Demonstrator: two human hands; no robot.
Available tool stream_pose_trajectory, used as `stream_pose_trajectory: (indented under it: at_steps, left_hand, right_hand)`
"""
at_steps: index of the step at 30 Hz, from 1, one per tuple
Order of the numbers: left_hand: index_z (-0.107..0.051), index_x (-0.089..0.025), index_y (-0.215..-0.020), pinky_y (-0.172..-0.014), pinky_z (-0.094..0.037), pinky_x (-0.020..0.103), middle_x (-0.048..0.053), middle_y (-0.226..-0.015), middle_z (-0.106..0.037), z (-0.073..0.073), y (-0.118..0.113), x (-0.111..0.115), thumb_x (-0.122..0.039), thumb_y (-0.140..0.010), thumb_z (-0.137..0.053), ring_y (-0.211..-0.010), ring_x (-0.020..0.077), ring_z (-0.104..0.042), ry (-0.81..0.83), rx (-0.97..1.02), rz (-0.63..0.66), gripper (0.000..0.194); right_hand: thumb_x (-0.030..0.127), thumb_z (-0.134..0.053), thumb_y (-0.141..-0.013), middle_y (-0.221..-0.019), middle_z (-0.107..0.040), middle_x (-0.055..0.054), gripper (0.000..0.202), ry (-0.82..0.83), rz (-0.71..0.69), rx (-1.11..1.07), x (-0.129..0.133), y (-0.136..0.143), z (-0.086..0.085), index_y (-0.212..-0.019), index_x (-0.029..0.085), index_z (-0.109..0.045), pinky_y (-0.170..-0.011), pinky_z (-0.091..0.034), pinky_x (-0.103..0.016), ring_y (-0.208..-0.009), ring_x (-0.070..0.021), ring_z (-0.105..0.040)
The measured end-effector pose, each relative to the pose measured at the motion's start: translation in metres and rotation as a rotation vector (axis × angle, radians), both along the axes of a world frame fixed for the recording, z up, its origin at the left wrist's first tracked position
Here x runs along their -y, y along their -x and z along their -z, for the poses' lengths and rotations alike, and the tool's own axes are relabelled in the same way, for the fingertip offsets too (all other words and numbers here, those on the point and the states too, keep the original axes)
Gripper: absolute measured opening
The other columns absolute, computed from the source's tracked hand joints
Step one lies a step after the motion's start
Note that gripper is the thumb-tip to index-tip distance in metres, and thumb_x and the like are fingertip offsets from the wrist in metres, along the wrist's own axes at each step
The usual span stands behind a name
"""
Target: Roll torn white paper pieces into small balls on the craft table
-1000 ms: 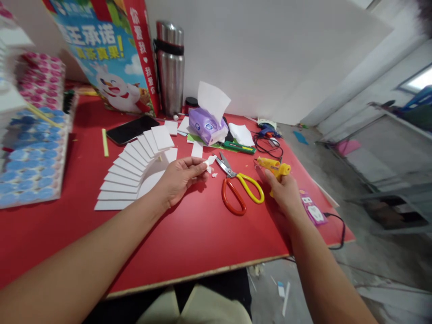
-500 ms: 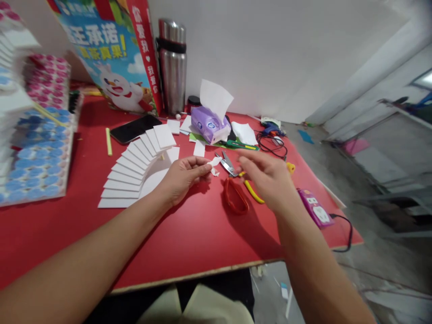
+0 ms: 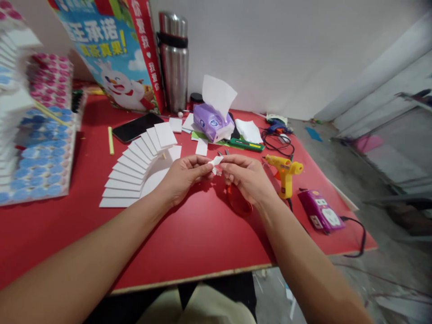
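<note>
Between my two hands is a small crumpled white paper piece (image 3: 216, 161), above the red table. My left hand (image 3: 187, 177) pinches its left side between thumb and fingers. The closed fingers of my right hand (image 3: 245, 175) meet its right side. Scissors with red and yellow handles (image 3: 239, 202) lie beneath my right hand, mostly hidden by it. Left of my left hand, a fan of white rectangular pieces (image 3: 126, 173) curves around a white round form (image 3: 153, 182).
Behind my hands are a purple tissue pack (image 3: 211, 122), a green cutter (image 3: 246, 144) and a steel flask (image 3: 174, 67). A yellow glue gun (image 3: 285, 173) and purple power block (image 3: 319, 210) stand at right. Blue flower pieces (image 3: 40, 166) are at left; a phone (image 3: 135, 127) lies behind the fan.
My right hand has moved left and down to the white paper piece, closing its fingers there. It now covers most of the scissors, and the glue gun shows. The view has shifted slightly.
</note>
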State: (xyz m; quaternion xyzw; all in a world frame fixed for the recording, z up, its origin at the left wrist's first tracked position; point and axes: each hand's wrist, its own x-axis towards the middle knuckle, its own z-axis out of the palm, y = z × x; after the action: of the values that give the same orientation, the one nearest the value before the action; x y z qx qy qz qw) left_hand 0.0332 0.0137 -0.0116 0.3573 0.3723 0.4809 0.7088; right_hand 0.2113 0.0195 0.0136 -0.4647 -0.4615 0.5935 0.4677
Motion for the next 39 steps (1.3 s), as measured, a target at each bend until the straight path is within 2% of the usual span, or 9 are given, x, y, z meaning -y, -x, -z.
stream_pose_trajectory:
  at_steps: [8, 19, 24, 32, 39]
  left_hand:
    - [-0.073, -0.013, -0.092, -0.057, -0.053, 0.023, 0.004, -0.072, -0.071, 0.0028, -0.0009, -0.0006, -0.032, -0.07, -0.091, -0.063, 0.0128, -0.066, -0.005, -0.017, -0.001, 0.035]
    - [-0.072, -0.011, -0.09, -0.053, -0.056, 0.028, 0.006, -0.07, -0.072, -0.0007, -0.0017, 0.0003, -0.034, -0.066, -0.093, -0.063, 0.0178, -0.068, 0.027, 0.04, 0.016, 0.039]
    - [-0.071, -0.01, -0.09, -0.054, -0.056, 0.028, 0.005, -0.07, -0.072, -0.0011, -0.0025, 0.0007, -0.034, -0.064, -0.095, -0.061, 0.0168, -0.068, 0.044, 0.062, 0.007, 0.042]
    - [-0.07, -0.01, -0.086, -0.056, -0.056, 0.027, 0.005, -0.07, -0.071, -0.001, -0.0032, 0.0002, -0.034, -0.063, -0.095, -0.06, 0.0147, -0.067, 0.056, 0.078, -0.006, 0.041]
    - [-0.072, -0.01, -0.083, -0.055, -0.056, 0.024, 0.005, -0.071, -0.072, 0.0011, -0.0027, -0.0003, -0.032, -0.063, -0.095, -0.061, 0.0138, -0.067, 0.069, 0.073, -0.026, 0.038]
  right_hand:
    - [0.028, -0.081, -0.071, -0.059, -0.062, 0.003, 0.017, -0.049, -0.011, 0.035, 0.0001, 0.0029, 0.0082, -0.083, 0.016, -0.076, -0.047, -0.037, -0.023, -0.049, -0.0079, -0.049]
    - [0.027, -0.077, -0.075, -0.056, -0.06, 0.004, 0.015, -0.125, 0.036, 0.077, -0.002, 0.0048, 0.0111, -0.084, 0.016, -0.077, -0.05, -0.035, -0.024, -0.05, -0.0073, -0.045]
    - [0.027, -0.076, -0.076, -0.058, -0.06, 0.004, 0.015, -0.163, 0.048, 0.143, -0.0004, 0.0055, 0.0096, -0.086, 0.017, -0.078, -0.053, -0.037, -0.025, -0.052, -0.0082, -0.045]
    - [0.027, -0.075, -0.078, -0.064, -0.063, 0.003, 0.013, -0.222, 0.035, 0.212, 0.0016, 0.005, 0.0068, -0.086, 0.017, -0.079, -0.055, -0.04, -0.025, -0.054, -0.0082, -0.047]
    - [0.023, -0.073, -0.082, -0.083, -0.07, -0.001, 0.013, -0.37, -0.009, 0.323, 0.0034, 0.0028, 0.0058, -0.09, 0.019, -0.081, -0.063, -0.044, -0.026, -0.066, -0.0101, -0.055]
